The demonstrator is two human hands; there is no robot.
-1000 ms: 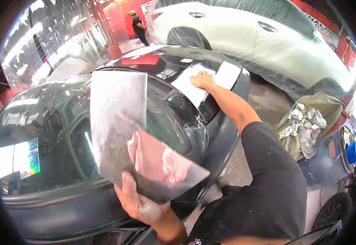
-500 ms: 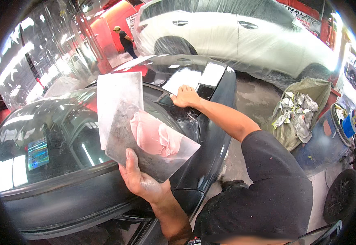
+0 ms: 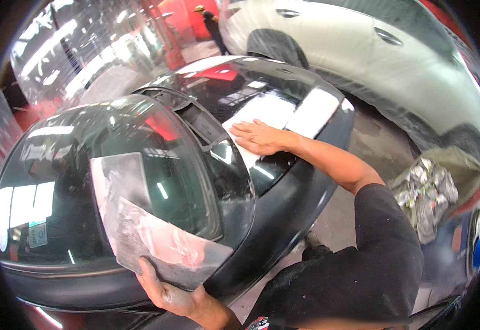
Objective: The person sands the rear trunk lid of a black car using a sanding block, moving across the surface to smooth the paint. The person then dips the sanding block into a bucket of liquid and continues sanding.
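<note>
My left hand [image 3: 165, 289] grips a smudged board [image 3: 130, 250] bearing a mound of pink paste [image 3: 168, 242]. A second light rectangular plate [image 3: 121, 179] sticks up behind it, over the curved glass [image 3: 58, 148] of a dark car. My right hand [image 3: 259, 137] lies flat with fingers stretched on a white patch [image 3: 270, 110] of the dark body panel [image 3: 311, 173], just beside the glass's edge. Another white patch [image 3: 319, 107] sits farther right on that panel.
A plastic-draped white car [image 3: 344, 55] stands behind. A person [image 3: 215, 30] in dark clothes is at the far back, near plastic sheeting [image 3: 86, 49]. At right are a sack of crumpled paper [image 3: 427, 192] and a blue drum [image 3: 443, 264]. A floor strip [image 3: 366, 143] runs between.
The plates with paste have moved down and left. My right hand slid back toward the glass earlier and now lies flatter on the white patch. The view has swung a little.
</note>
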